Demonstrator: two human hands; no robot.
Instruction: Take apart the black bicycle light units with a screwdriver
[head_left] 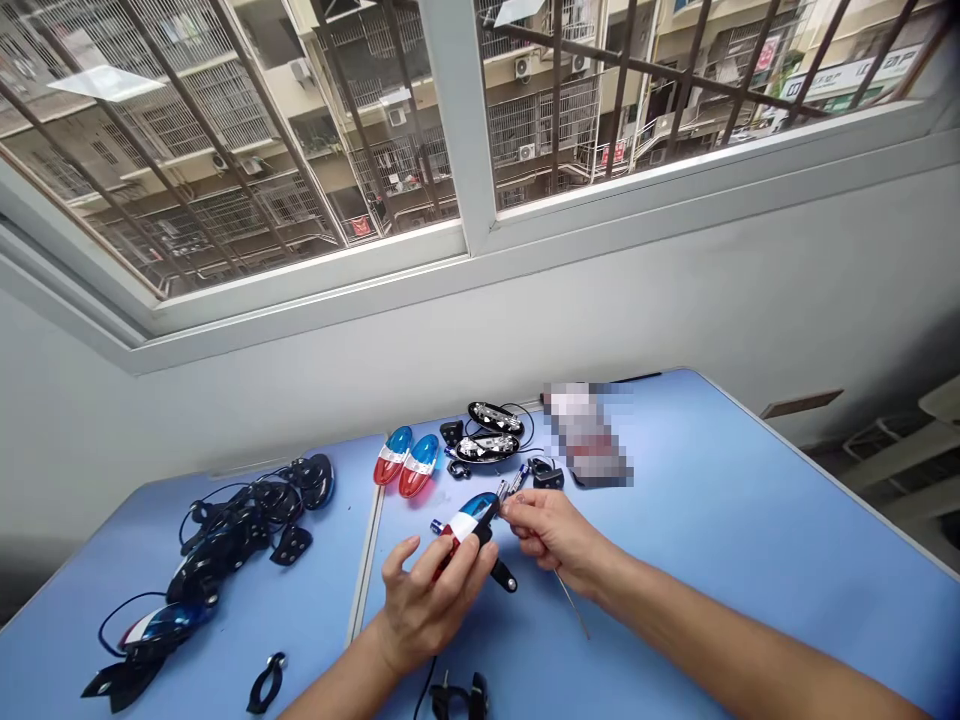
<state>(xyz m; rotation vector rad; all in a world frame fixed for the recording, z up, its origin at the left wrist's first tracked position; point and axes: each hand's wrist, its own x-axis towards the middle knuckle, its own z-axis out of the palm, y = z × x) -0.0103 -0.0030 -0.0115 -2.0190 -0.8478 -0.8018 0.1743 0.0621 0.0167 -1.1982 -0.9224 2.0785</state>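
Observation:
My left hand (435,590) is wrapped around an oval bicycle light (465,525) with a red, white and blue cover and a black base. Beside the light's far end, the fingertips of my right hand (559,530) are pinched together; what is between them is too small to make out. A thin metal rod (574,605) sticks out below my right hand, and I cannot tell whether the hand grips it. Small batteries (517,480) lie just beyond the fingertips. A black bracket arm (504,575) shows under the light.
Two loose red-and-blue covers (418,466) lie behind the light, next to opened black housings (487,447) with wires. A blurred-out flat object (589,435) is at the back. On the left are a pile of black-cased lights (225,540) and a clamp ring (267,683). Another black clamp (457,697) sits at the front.

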